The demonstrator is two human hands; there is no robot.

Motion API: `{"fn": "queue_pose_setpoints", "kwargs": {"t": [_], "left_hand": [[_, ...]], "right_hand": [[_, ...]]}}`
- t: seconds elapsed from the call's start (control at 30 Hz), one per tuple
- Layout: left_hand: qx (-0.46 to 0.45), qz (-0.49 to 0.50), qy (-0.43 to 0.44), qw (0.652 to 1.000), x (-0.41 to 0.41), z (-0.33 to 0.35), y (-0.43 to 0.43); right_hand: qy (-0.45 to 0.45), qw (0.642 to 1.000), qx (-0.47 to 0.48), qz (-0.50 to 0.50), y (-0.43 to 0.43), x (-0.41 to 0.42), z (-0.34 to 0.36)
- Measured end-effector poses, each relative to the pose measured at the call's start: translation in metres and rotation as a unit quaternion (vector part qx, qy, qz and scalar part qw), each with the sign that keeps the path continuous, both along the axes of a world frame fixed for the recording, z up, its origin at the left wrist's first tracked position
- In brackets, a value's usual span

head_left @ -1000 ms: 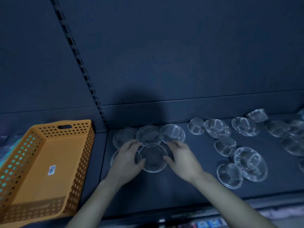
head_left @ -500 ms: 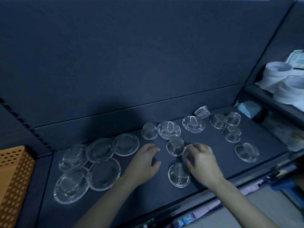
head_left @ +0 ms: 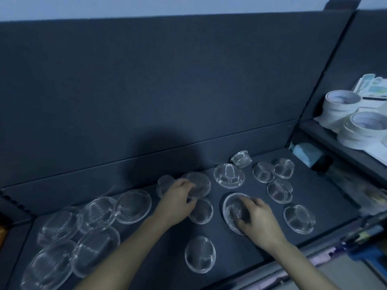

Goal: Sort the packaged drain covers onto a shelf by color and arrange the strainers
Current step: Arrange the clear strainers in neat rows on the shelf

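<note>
Wall: pale strip above the unit.
Back panel: dark grey, shadowed low down.
Shelf board: dark, matte.
Side shelf: at right, carrying white tape rolls.
Light: dim, bluish.

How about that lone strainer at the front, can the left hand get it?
Probably yes. The lone strainer lies apart on bare shelf beside the left forearm, nothing covering it, though the left hand grips a back strainer.
</note>
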State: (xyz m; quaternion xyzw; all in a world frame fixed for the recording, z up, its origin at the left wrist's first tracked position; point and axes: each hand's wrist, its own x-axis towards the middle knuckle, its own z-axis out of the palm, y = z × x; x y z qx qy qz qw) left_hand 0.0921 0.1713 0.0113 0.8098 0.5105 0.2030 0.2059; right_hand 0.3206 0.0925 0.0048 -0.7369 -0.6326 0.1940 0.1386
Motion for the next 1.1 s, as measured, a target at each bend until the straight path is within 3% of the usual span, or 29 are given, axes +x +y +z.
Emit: {"fn": "queue_pose_setpoints", "kwargs": {"t": [0.23,0.4,0.5,0.6,0.73,0.83,1.1], "left_hand": [[-0.082,0.052,0.094,0.991,0.039,0.0,0.054],[-0.155,0.063,0.165,0.972,0.044,-0.009,0.067],[-0.123,0.081,0.112,0.983,0.046,-0.008,0.066],[-0.087,0.122,-0.005,0.989,0.045,0.006,0.06],[-0.053,0.189,-0.137,0.971,0.027,0.024,0.037],[-0.043,0.205,-0.143,0.967,0.003,0.024,0.015],[-0.006,0.222,-0.109,0.969,-0.069,0.031,-0.046]], "right_hand": [[0.166,0.984,0.03,-0.064,0.022,0.03,0.007],[0.224,0.969,0.048,-0.089,0.029,0.034,0.011],[0.232,0.967,0.058,-0.09,0.031,0.034,0.011],[0.247,0.961,0.077,-0.092,0.032,0.034,0.016],[0.29,0.946,0.108,-0.095,0.031,0.028,0.031],[0.319,0.939,0.101,-0.08,0.031,0.013,0.039],[0.259,0.963,0.078,0.02,0.03,-0.064,0.046]]}}
